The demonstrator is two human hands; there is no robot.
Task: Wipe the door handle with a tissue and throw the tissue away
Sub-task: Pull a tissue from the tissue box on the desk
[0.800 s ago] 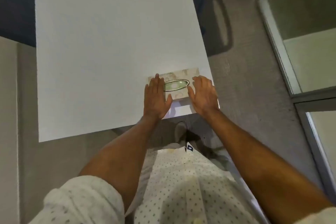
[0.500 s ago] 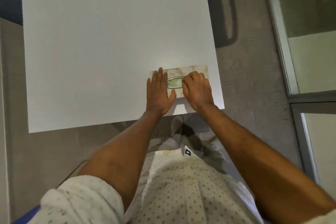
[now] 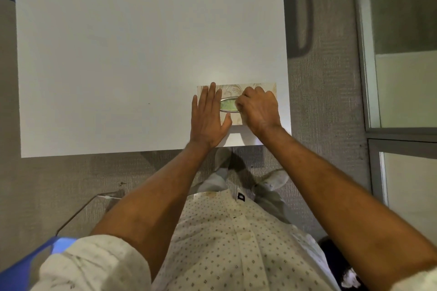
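A patterned tissue box (image 3: 233, 88) lies on the near right corner of a white table (image 3: 142, 54). Its oval opening (image 3: 227, 106) shows green inside. My left hand (image 3: 208, 118) rests flat on the left part of the box, fingers stretched out. My right hand (image 3: 259, 108) covers the right part, its fingers curled down into the right end of the opening. The fingertips are hidden, and no tissue shows outside the box. No door handle is in view.
Grey carpet (image 3: 326, 101) surrounds the table. A glass-panelled partition with a metal frame (image 3: 369, 78) stands at the right. A blue object (image 3: 35, 257) and a clear plastic sheet edge (image 3: 94, 205) sit at the lower left. My shoes (image 3: 274, 178) stand under the table's near edge.
My right hand has gone from lying flat beside the opening to curling its fingers into it. My left hand stays flat on the box. The camera has tilted slightly.
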